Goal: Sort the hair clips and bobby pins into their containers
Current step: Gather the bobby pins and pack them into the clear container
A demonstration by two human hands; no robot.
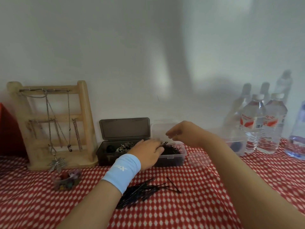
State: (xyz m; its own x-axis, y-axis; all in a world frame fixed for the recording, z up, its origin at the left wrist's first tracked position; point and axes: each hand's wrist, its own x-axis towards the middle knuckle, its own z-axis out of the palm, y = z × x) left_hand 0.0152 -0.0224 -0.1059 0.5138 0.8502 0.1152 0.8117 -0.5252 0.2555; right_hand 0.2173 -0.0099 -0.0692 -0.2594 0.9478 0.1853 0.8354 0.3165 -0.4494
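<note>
- Head view: my left hand (146, 151) lies over the near rim of the clear box (171, 158), fingers fairly straight and resting on the bobby pins (171, 148) heaped inside. It is released, clamping nothing.
- My right hand (183, 134) hovers above that box, at 1 o'clock from the left, with its fingers curled downward. I cannot tell whether a pin is pinched there or not.
- The loose pile of pins (143, 190) sits on the tablecloth (206, 187) at 6 o'clock from the clear box, not yet sorted. The hair clips (125, 145) are in the dark box (107, 154) at 9 o'clock, its lid up.
- Risk: the heap stands proud of the rim, so pressing it down could spring pins over the edge, or into the dark box touching its side.
- Risk: my left forearm crosses above the loose pile, so drawing back low could drag pins across the cloth.
- Risk: pins snag together, so lifting one may pull a tangle out.
- The small tub (66, 180) at 8 o'clock and the water bottles (254, 123) at 3 o'clock could be knocked by a wide sweep.
</note>
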